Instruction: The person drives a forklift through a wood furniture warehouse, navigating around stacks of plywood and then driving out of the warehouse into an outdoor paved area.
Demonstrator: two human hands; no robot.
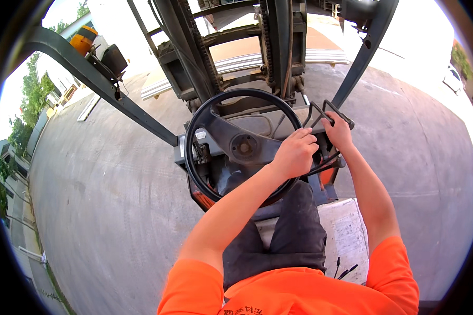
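I sit at a forklift's black steering wheel (187, 142), which has a round hub in its middle. Curled over the right side of the rim, my left hand (295, 153) is closed on it. Just beyond and to the right, my right hand (338, 131) has its fingers closed around a dark control lever (326, 106), one of a group beside the dashboard. The palm and part of the lever grip are hidden. Below the hands, another dark lever (326, 163) sticks out to the right of the steering column.
Ahead stands the forklift's mast (194, 52) with chains and hoses. Beyond it lies a wide stack of flat boards (326, 41). Slanted frame posts (136, 113) flank me, the left one carrying an orange lamp (83, 41). Concrete ground (105, 210) surrounds the forklift; a white car (452, 80) stands far right.
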